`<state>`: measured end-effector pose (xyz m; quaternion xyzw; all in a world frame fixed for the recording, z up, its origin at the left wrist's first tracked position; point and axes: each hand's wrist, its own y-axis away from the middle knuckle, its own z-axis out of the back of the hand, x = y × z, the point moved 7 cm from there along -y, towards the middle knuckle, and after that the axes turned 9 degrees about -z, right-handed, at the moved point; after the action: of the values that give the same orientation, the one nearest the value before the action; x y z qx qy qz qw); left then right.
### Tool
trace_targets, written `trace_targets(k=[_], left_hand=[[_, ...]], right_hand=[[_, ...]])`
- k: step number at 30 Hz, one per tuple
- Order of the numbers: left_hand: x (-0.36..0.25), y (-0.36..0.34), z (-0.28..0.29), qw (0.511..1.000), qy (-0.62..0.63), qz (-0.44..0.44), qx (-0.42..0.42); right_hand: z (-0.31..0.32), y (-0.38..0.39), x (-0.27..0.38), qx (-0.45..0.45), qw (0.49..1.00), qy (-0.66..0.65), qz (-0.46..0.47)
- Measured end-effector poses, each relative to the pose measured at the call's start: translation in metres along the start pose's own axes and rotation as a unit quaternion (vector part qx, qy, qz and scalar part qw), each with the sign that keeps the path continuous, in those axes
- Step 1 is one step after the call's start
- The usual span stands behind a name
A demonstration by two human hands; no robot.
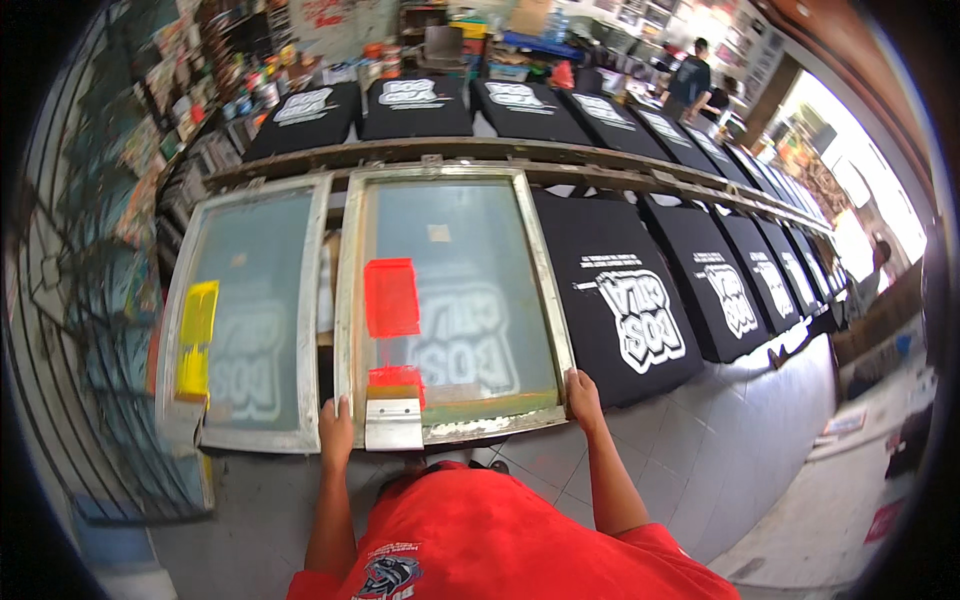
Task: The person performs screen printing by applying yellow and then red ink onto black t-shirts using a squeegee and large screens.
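My left hand is closed on the near left corner of a screen printing frame. At the opposite near corner, my right hand grips the frame's right side. Through the pale mesh a white design shows faintly from below. Red ink forms a block on the mesh's left half, with more red lower down. A flat metal piece with a brown edge, apparently a squeegee, rests at the frame's near left. Beside it on the left lies a second screen frame, with a yellow ink strip.
Black shirts with white prints lie in a row on my right. Beyond a long rail runs another row of black shirts. A metal grille stands at left. Another person stands at the far right.
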<state>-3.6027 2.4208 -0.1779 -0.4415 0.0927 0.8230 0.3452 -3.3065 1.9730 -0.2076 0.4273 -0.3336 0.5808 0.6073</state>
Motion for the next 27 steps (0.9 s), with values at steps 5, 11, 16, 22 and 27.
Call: trace_targets(k=[5,11,16,22,27], left_hand=[[-0.027,0.005,0.007,0.998,-0.013,-0.02,-0.055],[-0.04,0.03,0.021,0.998,0.008,-0.03,-0.053],[-0.054,0.078,0.042,0.996,-0.044,-0.031,-0.068],[-0.05,0.111,0.046,0.995,-0.028,-0.027,-0.091],[-0.052,0.107,0.04,0.996,-0.032,0.014,-0.077]], right_hand=[[0.014,0.015,0.018,-0.033,0.999,0.026,-0.027],[0.043,0.036,0.009,-0.031,0.999,0.025,-0.032],[0.063,0.065,0.001,0.003,0.997,0.022,-0.075],[0.062,0.08,0.001,0.03,0.997,0.024,-0.067],[0.059,0.069,-0.014,0.023,0.998,0.002,-0.05]])
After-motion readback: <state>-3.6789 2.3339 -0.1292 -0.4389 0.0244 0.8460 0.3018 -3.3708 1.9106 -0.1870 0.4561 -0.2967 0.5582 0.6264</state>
